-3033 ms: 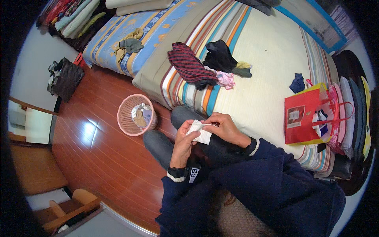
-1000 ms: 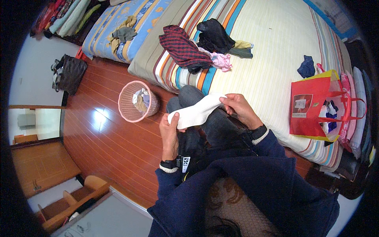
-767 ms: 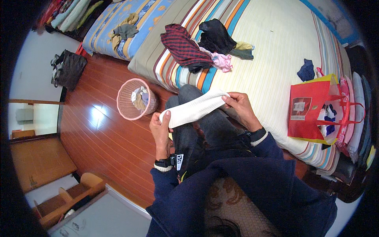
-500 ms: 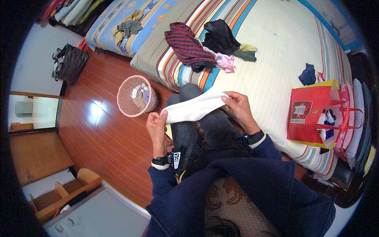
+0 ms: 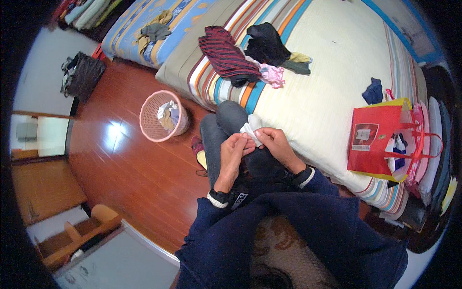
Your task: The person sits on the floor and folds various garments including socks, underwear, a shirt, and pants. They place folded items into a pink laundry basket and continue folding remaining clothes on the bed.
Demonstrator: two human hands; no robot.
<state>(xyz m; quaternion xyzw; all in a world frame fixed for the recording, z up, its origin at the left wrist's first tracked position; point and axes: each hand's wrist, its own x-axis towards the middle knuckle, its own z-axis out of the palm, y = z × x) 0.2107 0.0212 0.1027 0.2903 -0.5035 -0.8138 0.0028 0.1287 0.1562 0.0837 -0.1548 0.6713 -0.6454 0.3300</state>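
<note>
Above my lap, a white sock (image 5: 250, 126) is bunched up between my two hands, its upper part leaning over my right knee. My right hand (image 5: 276, 144) pinches its edge between thumb and fingers. My left hand (image 5: 234, 151) is closed at the near side of the same cloth, fingertips close to those of the right; exactly how much cloth it grips is partly hidden. My thighs in dark grey trousers (image 5: 216, 144) lie under both hands.
A pink basket (image 5: 147, 119) with small clothes stands on the wooden floor to the left. On the striped bed lie a red-and-black striped garment (image 5: 222, 53), a black garment (image 5: 267, 43), pink cloth (image 5: 273, 75) and navy cloth (image 5: 373, 91). A red bag (image 5: 368, 137) sits at right.
The white sock was stretched lengthwise between my hands; now it is gathered up. My left hand has moved right and the right hand slightly left and down, so they nearly meet.
</note>
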